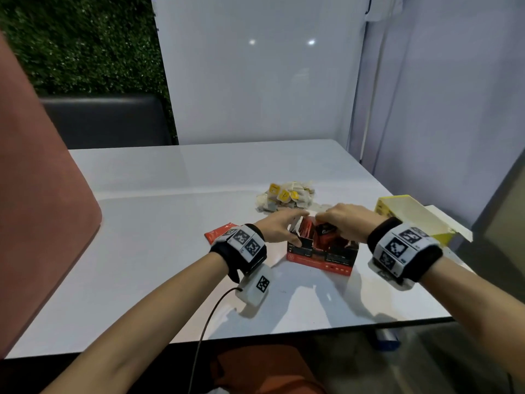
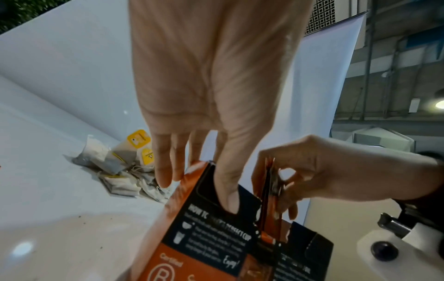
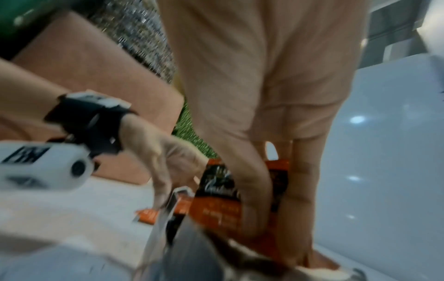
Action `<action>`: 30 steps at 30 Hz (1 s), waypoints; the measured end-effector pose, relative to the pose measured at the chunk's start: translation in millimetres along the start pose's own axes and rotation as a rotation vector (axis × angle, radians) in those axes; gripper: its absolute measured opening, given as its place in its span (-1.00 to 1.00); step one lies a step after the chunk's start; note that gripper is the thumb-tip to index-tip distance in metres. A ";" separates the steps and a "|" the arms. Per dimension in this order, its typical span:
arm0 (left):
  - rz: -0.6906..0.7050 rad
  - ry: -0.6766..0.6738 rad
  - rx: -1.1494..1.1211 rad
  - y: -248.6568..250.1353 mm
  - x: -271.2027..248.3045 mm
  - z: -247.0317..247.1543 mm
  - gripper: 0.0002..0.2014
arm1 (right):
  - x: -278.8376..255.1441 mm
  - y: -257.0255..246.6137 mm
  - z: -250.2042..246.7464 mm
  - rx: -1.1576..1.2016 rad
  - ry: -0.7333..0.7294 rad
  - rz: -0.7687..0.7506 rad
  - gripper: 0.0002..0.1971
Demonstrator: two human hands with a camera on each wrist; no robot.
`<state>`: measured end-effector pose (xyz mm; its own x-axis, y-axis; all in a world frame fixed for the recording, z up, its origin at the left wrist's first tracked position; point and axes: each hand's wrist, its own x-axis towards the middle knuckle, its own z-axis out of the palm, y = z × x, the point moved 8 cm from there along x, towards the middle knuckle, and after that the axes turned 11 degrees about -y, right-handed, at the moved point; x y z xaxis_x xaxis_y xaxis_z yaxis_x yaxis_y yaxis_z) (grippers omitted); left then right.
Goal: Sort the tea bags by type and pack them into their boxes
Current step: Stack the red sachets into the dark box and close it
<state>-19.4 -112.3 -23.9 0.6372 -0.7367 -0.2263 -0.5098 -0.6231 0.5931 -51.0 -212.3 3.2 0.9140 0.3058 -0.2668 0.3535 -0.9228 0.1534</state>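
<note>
A red tea box (image 1: 321, 257) stands open on the white table (image 1: 170, 223), near its front. My left hand (image 1: 295, 227) pinches the box's left flap (image 2: 211, 190), thumb on the printed outer face and fingers behind it. My right hand (image 1: 326, 223) grips a bunch of red sachets (image 2: 269, 190) upright in the box's mouth, their lower ends inside it. In the blurred right wrist view the right thumb presses the front of the red sachets (image 3: 216, 201). Behind the box lies a pile of yellow-tagged tea bags (image 1: 287, 197). One red sachet (image 1: 220, 233) lies flat beside my left wrist.
An open yellow box (image 1: 412, 220) sits at the table's right edge, beyond my right wrist. A pink chair back (image 1: 42, 223) rises at the left. White panels stand behind and to the right of the table. A cable hangs from my left wrist camera.
</note>
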 end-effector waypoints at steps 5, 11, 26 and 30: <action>0.010 -0.029 -0.096 -4.2 -1.5 0.4 -0.17 | 19.0 -19.5 24.4 -0.151 -0.219 -0.106 -0.55; -0.015 -0.053 -0.097 -15.7 -1.6 0.3 -0.22 | 27.8 -36.2 20.2 0.038 -0.145 -0.227 -0.57; -0.008 -0.054 -0.186 -28.5 -11.1 -6.7 -0.08 | 23.9 -26.0 18.6 0.419 -0.126 0.030 -0.40; -0.070 0.062 -0.429 -78.0 -34.4 -50.0 -0.30 | 31.4 -27.7 17.1 0.463 -0.115 0.040 -0.49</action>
<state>27.3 -25.3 -23.7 0.7021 -0.6710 -0.2382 -0.1864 -0.4961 0.8480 -35.5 -181.2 -25.7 0.8877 0.2640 -0.3773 0.1683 -0.9487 -0.2677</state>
